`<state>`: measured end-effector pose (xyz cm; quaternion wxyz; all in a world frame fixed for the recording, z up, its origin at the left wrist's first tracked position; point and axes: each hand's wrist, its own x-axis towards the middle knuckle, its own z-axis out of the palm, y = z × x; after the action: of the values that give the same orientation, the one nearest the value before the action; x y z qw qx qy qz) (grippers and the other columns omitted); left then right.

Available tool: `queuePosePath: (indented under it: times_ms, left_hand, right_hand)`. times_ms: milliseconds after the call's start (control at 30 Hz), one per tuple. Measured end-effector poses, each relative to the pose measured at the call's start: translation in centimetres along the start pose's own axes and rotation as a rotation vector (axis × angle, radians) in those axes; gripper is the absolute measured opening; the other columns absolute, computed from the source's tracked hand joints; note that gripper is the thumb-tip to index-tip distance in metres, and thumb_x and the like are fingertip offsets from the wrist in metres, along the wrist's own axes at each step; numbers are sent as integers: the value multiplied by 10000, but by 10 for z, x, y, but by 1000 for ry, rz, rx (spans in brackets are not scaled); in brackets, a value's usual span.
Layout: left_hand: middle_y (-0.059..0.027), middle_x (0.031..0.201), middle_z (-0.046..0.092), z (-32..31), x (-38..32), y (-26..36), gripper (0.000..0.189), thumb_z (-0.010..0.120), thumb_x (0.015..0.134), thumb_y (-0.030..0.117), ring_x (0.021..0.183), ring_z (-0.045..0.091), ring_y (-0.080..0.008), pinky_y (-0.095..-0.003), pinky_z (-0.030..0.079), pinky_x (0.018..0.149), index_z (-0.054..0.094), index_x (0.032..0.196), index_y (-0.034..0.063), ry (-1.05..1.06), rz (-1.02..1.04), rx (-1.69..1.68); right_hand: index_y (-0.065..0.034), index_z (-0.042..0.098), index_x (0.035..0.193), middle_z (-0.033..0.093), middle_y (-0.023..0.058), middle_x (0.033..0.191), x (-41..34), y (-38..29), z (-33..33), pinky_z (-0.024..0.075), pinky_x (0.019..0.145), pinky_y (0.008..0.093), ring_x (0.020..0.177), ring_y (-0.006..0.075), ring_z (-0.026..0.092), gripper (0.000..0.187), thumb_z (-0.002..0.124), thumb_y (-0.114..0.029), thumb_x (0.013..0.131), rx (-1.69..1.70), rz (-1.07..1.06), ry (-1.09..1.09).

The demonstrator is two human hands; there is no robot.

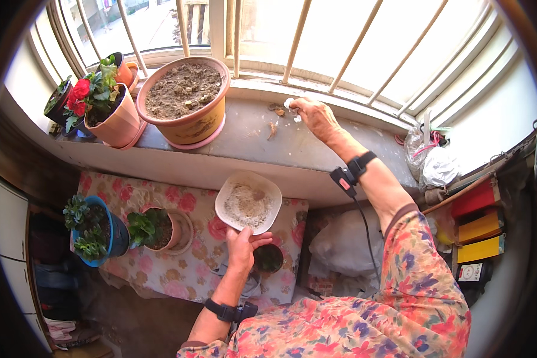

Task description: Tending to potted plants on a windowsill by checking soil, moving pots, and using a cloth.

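Observation:
My left hand grips the near rim of a square white dish, which is stained with pale and brown residue and is held over the flowered tablecloth. Farther away, at the sill's window edge, my right hand has its fingers closed on a crumpled white tissue or cloth. Dry brown leaf bits and small crumbs lie on the grey stone windowsill, just left of that hand. A large soil-filled pot stands on the sill farther left.
Red-flowered plant in a pink pot and smaller pots crowd the sill's left end. Plastic bags sit at its right end. Below, a blue pot and a pink pot stand on the flowered tablecloth. Metal bars line the window.

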<state>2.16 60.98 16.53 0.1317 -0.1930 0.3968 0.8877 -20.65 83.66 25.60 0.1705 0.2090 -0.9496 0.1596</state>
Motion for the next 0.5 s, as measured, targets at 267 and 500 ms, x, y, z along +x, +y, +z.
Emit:
queuePosePath:
  times_ms: [267, 500]
  left_hand:
    - [-205, 934, 524, -6, 5, 17, 385, 371, 758, -8, 633, 616, -291, -353, 554, 511, 255, 1125, -9, 17, 39, 114]
    - [-180, 959, 533, 2, 12, -7, 401, 423, 758, 21, 676, 622, -283, -355, 548, 564, 275, 1131, 18, 6, 52, 41]
  right_hand:
    - [-97, 596, 897, 577, 82, 893, 29, -1, 25, 470, 712, 337, 852, 257, 569, 202, 508, -6, 740, -194, -67, -97]
    - [-125, 573, 893, 547, 44, 807, -6, -33, 22, 460, 675, 335, 789, 211, 555, 185, 588, -93, 712, -65, -368, -84]
